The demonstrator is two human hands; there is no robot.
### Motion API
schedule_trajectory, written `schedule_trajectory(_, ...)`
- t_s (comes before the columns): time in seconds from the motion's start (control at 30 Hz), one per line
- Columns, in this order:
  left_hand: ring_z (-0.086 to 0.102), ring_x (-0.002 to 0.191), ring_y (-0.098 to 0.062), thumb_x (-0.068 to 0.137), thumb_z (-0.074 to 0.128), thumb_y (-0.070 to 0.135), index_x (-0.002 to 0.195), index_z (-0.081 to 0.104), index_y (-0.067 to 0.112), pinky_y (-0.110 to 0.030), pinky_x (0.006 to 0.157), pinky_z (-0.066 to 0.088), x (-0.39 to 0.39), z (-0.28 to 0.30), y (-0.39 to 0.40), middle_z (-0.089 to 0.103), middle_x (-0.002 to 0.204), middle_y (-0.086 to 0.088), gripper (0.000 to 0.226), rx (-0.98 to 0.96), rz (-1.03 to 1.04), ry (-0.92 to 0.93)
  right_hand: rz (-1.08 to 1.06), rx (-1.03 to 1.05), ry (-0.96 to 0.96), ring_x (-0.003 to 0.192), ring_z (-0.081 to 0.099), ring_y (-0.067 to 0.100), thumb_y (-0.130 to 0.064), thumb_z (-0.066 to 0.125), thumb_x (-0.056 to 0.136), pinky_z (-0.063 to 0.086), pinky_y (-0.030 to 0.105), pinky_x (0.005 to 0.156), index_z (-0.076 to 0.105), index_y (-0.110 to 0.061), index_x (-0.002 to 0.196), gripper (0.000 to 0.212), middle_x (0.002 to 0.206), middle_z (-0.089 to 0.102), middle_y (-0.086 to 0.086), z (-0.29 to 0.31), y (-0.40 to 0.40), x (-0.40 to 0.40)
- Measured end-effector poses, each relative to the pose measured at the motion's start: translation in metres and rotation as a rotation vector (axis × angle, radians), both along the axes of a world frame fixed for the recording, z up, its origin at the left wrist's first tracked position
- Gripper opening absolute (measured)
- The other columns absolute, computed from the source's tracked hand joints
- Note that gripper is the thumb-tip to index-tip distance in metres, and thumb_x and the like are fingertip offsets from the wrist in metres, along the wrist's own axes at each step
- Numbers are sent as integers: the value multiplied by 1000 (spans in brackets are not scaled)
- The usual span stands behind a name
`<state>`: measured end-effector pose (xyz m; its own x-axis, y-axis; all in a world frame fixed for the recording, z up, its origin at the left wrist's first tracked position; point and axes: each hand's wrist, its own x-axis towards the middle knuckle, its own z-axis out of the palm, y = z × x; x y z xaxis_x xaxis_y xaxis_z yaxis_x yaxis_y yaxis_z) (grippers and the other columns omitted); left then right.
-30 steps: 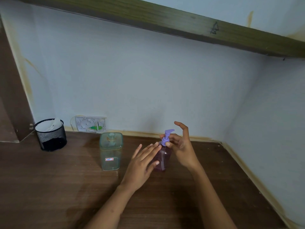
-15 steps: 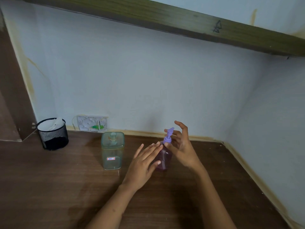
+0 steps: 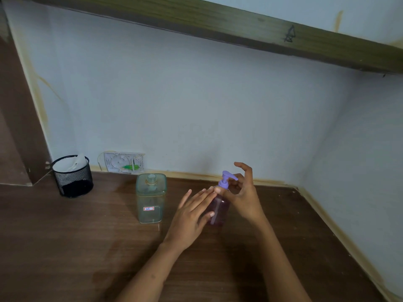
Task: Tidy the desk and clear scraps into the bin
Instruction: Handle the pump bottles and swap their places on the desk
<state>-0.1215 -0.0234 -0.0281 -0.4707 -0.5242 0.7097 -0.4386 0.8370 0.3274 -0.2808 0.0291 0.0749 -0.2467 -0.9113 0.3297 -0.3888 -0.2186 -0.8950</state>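
Change: the purple pump head (image 3: 227,178) has swung round, its spout now pointing right instead of left.
Right hand (image 3: 242,192): grip pinches the pump collar, twisting.
Left hand (image 3: 192,212): fingers straight, steadying the pink bottle (image 3: 218,211) upright on the counter (image 3: 87,247).
Meaning: pump likely being tightened; mesh bin (image 3: 73,176) stands well apart, far left.

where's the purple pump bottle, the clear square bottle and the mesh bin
purple pump bottle (image 3: 219,211): head view, on its tinted body below the pump.
clear square bottle (image 3: 150,203): head view, on its front face above the small label.
mesh bin (image 3: 73,180): head view, on its black mesh wall.
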Motion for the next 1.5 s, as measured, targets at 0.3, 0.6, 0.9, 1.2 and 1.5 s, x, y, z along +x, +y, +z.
schedule_trajectory(0.3,28,142,1,98,51,34,149,33,29,-37,119,17,-1,1,-1,36,153,13,54,5,12,10,100,64,-77,101,69,17,6,66,84,54,26,83,31,-28,132,69,109,69,11,4,1,-12)
schedule_trajectory(0.6,31,141,1,96,59,27,147,38,27,-37,119,19,-2,1,1,36,153,15,56,-2,2,39,50,28,36,100,64,6,-15,82,74,48,26,92,32,-29,130,75,104,66,-1,-2,0,-8)
schedule_trajectory(0.9,34,139,0,95,60,27,146,40,27,-39,118,22,-1,1,1,39,152,13,56,-17,8,49,100,52,-59,101,68,19,-3,77,77,52,38,94,33,-30,132,75,98,73,7,2,-1,-11)
schedule_trajectory(1.2,33,140,0,96,56,32,148,37,28,-40,118,22,-1,1,2,38,152,13,55,-9,16,30,181,63,-102,112,64,16,-11,74,81,51,33,95,29,-33,138,76,115,70,3,-1,1,-12)
schedule_trajectory(1.5,32,140,0,97,53,35,149,33,28,-38,118,22,-1,1,2,36,151,15,56,-11,25,42,-70,12,9,93,65,18,-24,87,67,55,22,75,36,-34,127,80,98,60,2,-3,-3,5)
